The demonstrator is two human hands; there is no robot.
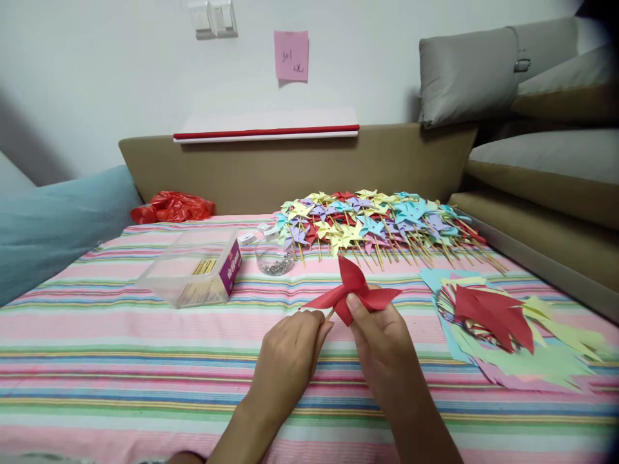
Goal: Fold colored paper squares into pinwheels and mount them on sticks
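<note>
Between my hands is a red paper pinwheel (352, 277) with folded blades. My right hand (380, 325) pinches it at the centre, thumb in front and fingers behind. The fingers of my left hand (293, 345) are closed around a thin wooden stick (330, 315), whose tip shows just below the pinwheel's left blade; most of the stick is hidden in the fist. Beyond my hands stands a clear round container (275, 256) with small metal pins in it. To its left, an open clear plastic box (164, 274) holds several wooden sticks.
Many finished pinwheels (372, 225) on sticks are heaped at the back right. Cut paper sheets (546, 361) in several colours lie at the right, red pieces on top. A red plastic bag (174, 207) is at the back left. Grey cushions (469, 77) are stacked along the right side.
</note>
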